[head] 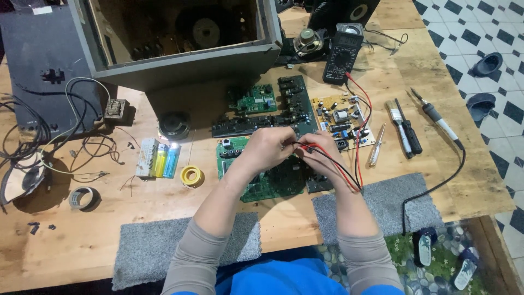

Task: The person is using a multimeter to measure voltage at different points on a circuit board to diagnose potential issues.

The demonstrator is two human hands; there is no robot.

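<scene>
At the centre of the frame the left hand and the right hand are meeting fingertip to fingertip, both pinching closed on the thin red and black probe leads, seemingly to steady their tips over the dark green circuit board lying just beneath. The leads are trailing up to the black digital multimeter at the upper centre. A yellow solder spool and two lighters are lying near the left hand on the wooden tabletop.

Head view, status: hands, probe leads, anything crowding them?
Left hand and right hand pinch red and black probe leads over green circuit board. Screwdriver lies alongside.
</scene>
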